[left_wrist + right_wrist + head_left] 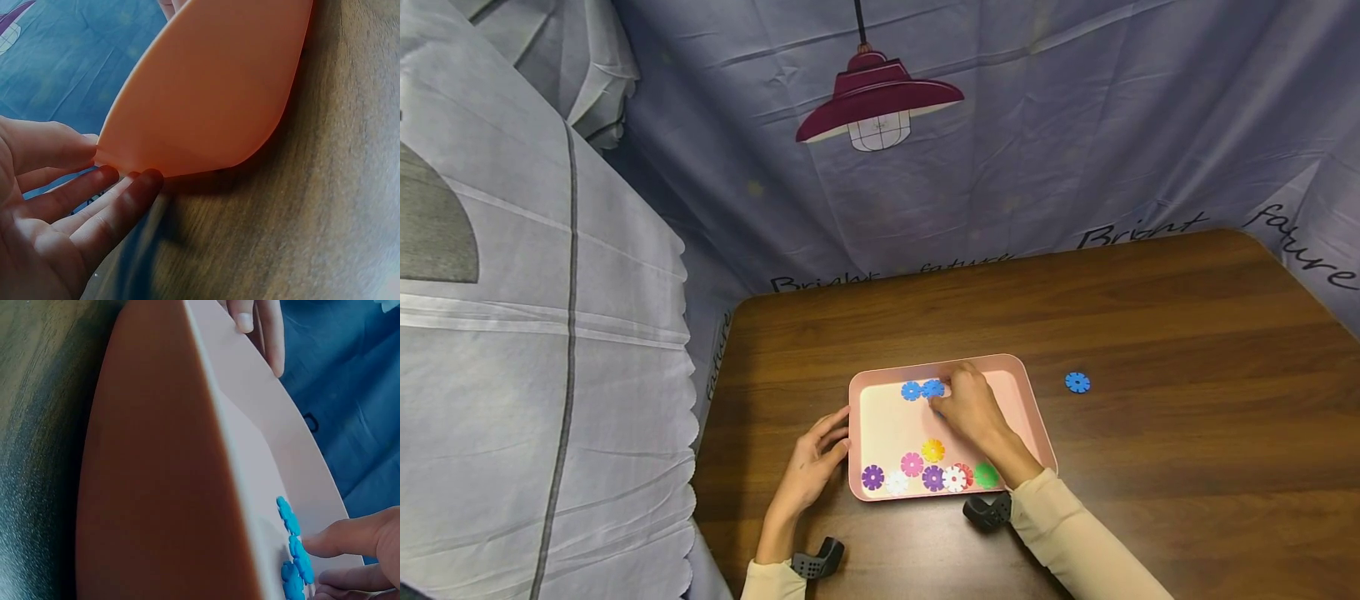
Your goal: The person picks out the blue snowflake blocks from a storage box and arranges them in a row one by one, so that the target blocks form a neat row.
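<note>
A pink tray (pixel 951 493) lies on the table, holding notched plastic snowflake discs. My left hand (pixel 816 457) is at its left side, fingers extended, with the thumb at the rim and fingertips against the outer wall (pixel 206 87). My right hand (pixel 976 406) reaches inside near the far wall. Its thumb and finger pinch a blue snowflake disc (pixel 302 559). Another blue disc (pixel 911 391) lies beside it on the left, and a third blue disc (pixel 292 582) sits close by, partly under the hand in the head view.
Along the tray's near side lie purple (pixel 872 477), white (pixel 897 482), pink (pixel 912 464), yellow (pixel 933 451), red (pixel 966 475) and green discs (pixel 987 476). One blue disc (pixel 1078 382) lies on the table (pixel 1187 400) right of the tray. A printed curtain (pixel 1037 167) hangs behind.
</note>
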The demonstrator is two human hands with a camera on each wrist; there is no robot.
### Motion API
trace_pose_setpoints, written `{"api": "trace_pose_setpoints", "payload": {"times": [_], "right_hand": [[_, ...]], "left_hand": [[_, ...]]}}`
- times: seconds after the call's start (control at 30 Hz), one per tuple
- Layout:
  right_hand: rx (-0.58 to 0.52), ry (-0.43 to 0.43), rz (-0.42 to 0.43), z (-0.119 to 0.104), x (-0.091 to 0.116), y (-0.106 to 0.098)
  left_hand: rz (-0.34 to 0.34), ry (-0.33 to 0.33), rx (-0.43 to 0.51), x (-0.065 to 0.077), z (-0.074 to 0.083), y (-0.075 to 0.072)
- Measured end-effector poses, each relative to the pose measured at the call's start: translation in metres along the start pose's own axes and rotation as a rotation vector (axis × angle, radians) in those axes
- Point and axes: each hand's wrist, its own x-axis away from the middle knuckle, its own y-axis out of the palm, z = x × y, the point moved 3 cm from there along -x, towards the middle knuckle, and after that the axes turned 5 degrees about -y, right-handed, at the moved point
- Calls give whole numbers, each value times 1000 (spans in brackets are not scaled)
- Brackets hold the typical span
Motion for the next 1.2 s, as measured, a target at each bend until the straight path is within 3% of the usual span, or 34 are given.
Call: {"api": "trace_pose_setpoints", "payload": {"times": [0.63,1.2], "right_hand": [[37,17,-1,-1,-2,4],[79,55,-36,-1,-5,6]], "left_hand": [[12,-9,-38,0,1,0],[-3,0,-9,0,-1,-2]]}}
